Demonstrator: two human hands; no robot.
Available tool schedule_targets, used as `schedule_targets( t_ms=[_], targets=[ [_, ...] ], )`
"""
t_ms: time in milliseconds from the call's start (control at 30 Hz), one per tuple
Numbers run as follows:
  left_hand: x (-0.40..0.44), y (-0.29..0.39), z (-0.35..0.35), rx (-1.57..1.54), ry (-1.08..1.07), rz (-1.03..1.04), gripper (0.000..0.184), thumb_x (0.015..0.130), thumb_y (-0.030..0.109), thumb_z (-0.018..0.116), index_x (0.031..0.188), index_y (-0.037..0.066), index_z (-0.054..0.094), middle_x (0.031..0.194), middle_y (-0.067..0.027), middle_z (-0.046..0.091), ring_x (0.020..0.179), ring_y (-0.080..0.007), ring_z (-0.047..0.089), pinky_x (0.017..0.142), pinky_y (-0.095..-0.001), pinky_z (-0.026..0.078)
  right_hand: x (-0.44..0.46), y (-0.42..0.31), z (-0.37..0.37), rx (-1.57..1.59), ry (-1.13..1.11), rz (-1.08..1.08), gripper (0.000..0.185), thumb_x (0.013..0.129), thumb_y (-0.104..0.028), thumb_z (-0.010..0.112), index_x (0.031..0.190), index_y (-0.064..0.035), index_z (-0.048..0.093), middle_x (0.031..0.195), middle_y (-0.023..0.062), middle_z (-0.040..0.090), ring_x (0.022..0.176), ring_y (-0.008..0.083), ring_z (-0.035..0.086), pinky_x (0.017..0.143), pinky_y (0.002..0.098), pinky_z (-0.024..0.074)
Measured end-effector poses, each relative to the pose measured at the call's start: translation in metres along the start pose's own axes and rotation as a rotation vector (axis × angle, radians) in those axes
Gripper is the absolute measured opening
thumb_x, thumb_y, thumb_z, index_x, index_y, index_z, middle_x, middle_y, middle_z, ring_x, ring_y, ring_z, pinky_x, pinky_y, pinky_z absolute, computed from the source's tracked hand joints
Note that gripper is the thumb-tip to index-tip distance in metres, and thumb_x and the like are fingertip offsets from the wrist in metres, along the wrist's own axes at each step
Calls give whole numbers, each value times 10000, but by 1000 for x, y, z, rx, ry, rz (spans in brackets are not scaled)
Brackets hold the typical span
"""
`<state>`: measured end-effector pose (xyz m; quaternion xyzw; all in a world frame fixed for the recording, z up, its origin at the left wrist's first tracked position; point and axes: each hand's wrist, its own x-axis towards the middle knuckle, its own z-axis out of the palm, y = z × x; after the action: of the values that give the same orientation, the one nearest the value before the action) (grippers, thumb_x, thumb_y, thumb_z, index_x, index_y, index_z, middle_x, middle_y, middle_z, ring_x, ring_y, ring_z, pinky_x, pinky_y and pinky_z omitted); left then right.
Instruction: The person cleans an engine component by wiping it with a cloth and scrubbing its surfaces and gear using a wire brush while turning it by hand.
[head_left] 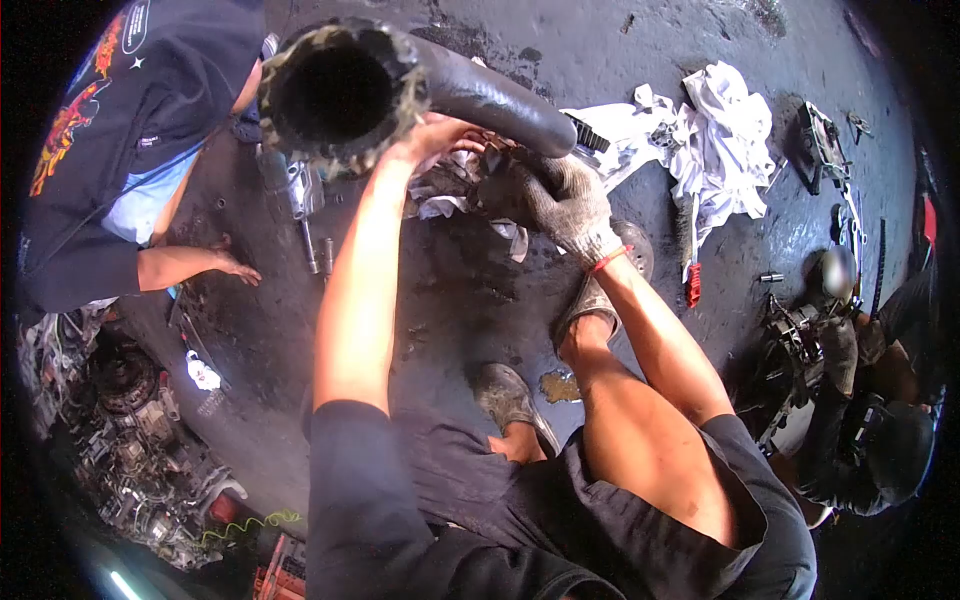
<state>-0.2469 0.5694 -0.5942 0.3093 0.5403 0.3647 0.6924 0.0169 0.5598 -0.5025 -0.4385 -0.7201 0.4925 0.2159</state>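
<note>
A thick black tube (480, 95) with a ragged open end crosses the top of the view, close to the camera. Behind it, my bare left hand (435, 140) has its fingers bent at a dark, grimy part (500, 190); the tube hides some of them. My right hand (575, 205), in a dirty knit glove with a red band at the wrist, is closed on that part from the right. What the part is I cannot make out. Crumpled, stained cloth (440, 206) lies around and under it. Whether the tube touches either hand cannot be told.
White rags (720, 140) and a red-handled brush (692, 270) lie at right. A co-worker (150, 130) leans in from the left, beside a power tool (298, 190). An engine (140, 450) stands lower left. Another person (880, 420) crouches at right by metal parts (795, 335).
</note>
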Motion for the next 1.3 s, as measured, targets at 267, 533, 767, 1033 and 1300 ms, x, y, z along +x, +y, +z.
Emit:
schedule_targets(
  t_ms=[267,533,767,1033,1300],
  targets=[
    [-54,0,34,293,136,300,274,934,256,765,1069,19,788,1021,-74,767,955,-135,686,885,-312,530,3,-13,7,2,108,95,275,944,-286,726,1119,-76,758,936,155,766,863,248,756,784,363,551],
    [-39,-10,51,641,411,648,147,976,168,682,1011,39,744,971,-110,753,924,-260,703,847,-391,531,1,-22,11,-93,196,-2,299,927,-305,745,1143,-98,748,924,152,759,838,293,752,752,390,558],
    [-19,-36,52,962,421,705,233,963,98,572,1168,23,650,1155,-205,687,1059,-433,643,949,-523,497,6,-16,23,-106,228,3,270,905,-263,769,1107,-85,738,911,164,751,841,316,747,750,386,562],
    [-10,-30,50,607,431,481,278,987,139,570,1220,6,643,1210,-200,685,1172,-349,632,1024,-460,474,15,-14,23,-138,131,78,209,920,-244,757,1059,-88,750,886,139,754,787,266,747,710,370,556],
    [4,-38,45,834,529,564,264,1005,211,577,1162,28,684,1134,-153,718,1064,-288,661,948,-419,507,-4,-101,-60,-50,182,78,562,717,-351,952,1023,30,674,873,100,717,806,175,695,720,345,558]
  ],
)
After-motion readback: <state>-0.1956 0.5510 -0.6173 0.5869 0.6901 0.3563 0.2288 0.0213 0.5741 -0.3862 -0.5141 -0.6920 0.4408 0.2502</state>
